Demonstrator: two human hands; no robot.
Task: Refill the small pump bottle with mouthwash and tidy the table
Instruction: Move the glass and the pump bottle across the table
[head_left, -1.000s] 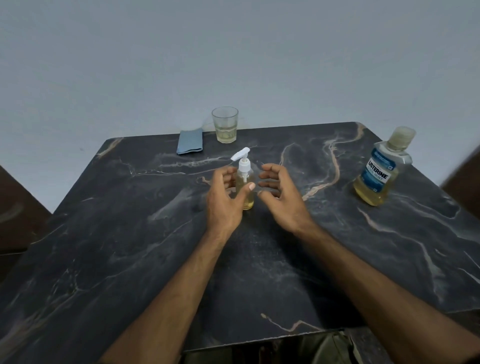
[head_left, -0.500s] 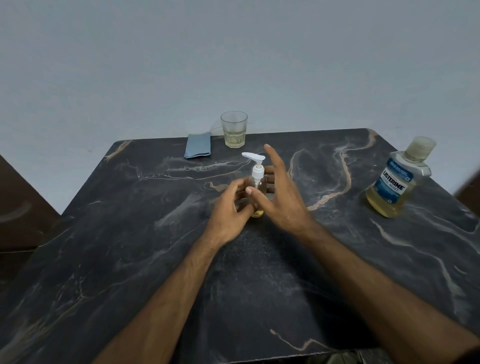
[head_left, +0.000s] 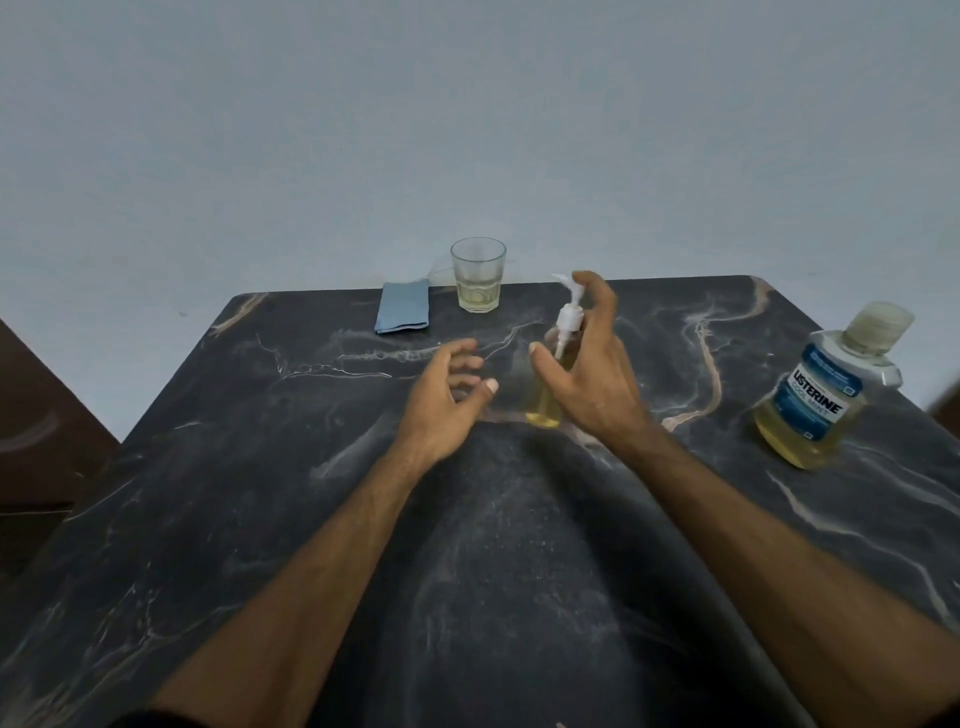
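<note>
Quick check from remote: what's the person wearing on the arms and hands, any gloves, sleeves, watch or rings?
Nothing visible. Left hand and right hand are bare, with no gloves, rings or watch showing. Both forearms are uncovered down to the frame's bottom edge; no sleeve appears.

Both my forearms bare from elbow to wrist, no sleeves in view. No watch, ring or band on my left hand (head_left: 441, 400) or my right hand (head_left: 597, 374). Nails short, pale at the tips. Tendons and veins stand out along both forearms.
</note>
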